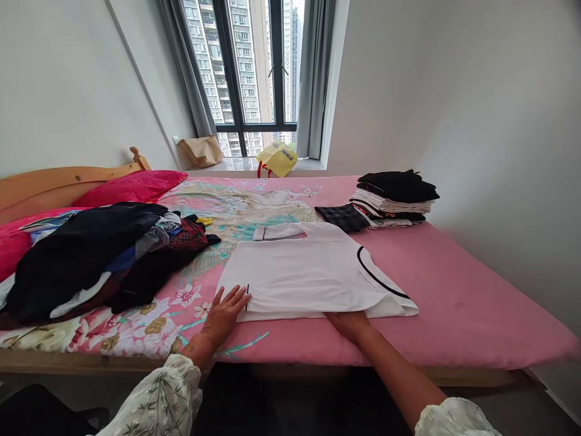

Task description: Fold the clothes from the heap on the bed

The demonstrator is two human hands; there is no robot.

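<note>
A white T-shirt [295, 272] with black trim lies partly folded on the bed in front of me. Its black curved band shows at the right, and a sleeve with a thin black line is turned back at the far side. My left hand [227, 309] rests flat on the shirt's near left corner, fingers spread. Under the near edge of the fabric, right of the middle, is my right hand [347, 324]; its fingers are covered by the cloth, so their grip is hidden.
On the left lies a loose heap of clothes [91, 254] beside red pillows [136, 186]. A folded stack [394, 194] stands at the back right, with a dark checked garment [342, 217] next to it. A paper bag [202, 151] and yellow bag [278, 158] sit on the windowsill.
</note>
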